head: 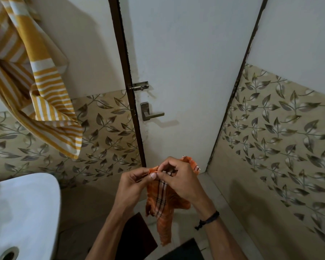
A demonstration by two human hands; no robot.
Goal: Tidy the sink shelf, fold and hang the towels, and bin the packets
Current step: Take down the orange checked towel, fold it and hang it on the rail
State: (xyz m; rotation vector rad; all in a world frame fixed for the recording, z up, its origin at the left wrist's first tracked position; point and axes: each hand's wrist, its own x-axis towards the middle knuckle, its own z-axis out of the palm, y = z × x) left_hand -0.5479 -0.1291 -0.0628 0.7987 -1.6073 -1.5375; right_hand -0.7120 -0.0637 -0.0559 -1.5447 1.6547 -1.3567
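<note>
I have the orange checked towel (162,201) in both hands, in front of the white door (176,72). My left hand (131,186) pinches its top edge between thumb and forefinger, the thumb lying on the near face of the cloth. My right hand (180,177) is closed on the same edge just beside it, fingers curled over the top, so each grip is clenched on the towel and the two almost touch. The edge runs between them and a short bunched end sticks up and out past my right knuckles. The rest of the towel hangs down below my hands in loose, crumpled folds, narrowing to a tail between my forearms, with its dark and white check stripes running down the middle. It hangs free of the floor (94,209). A dark cord band (208,219) sits round my right wrist.

To my left, the white sink (24,209) shows its rim and drain. Above it a yellow striped towel (39,91) hangs against the wall, well apart from my hands. The door's latch bolt (140,86) and lever handle (151,113) are straight ahead above my hands.
</note>
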